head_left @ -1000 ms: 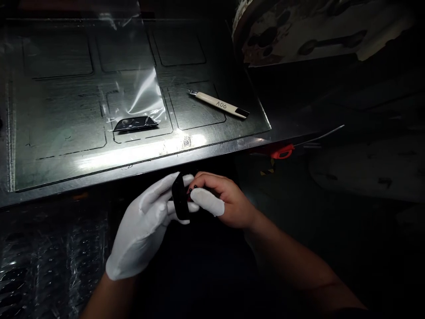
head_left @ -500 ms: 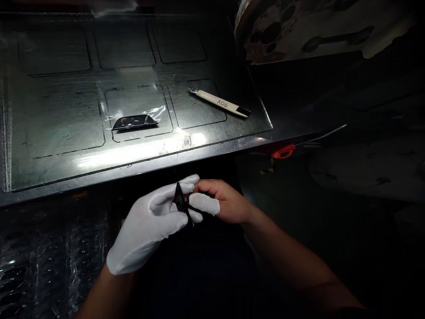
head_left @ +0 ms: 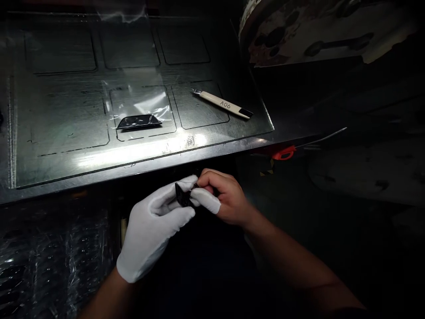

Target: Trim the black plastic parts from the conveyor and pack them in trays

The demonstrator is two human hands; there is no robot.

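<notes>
A small glossy black plastic part is held between my two hands, in front of the bench edge. My left hand, in a white glove, has its fingers and thumb closed round the part. My right hand, bare except for a white cover on the thumb, pinches the part's right side. The fingers hide much of its shape. Above my hands, on the metal bench top, another black part lies with a clear plastic bag round it.
A beige cutter marked A06 lies on the bench's right side. A red-handled tool with a long thin shaft sticks out past the bench's right edge. Clear trays with dark parts are at lower left. Pale machinery stands at upper right.
The black part has turned and tilted between my fingers. My left hand has shifted slightly right, and my right fingers have moved up around the part's edge.
</notes>
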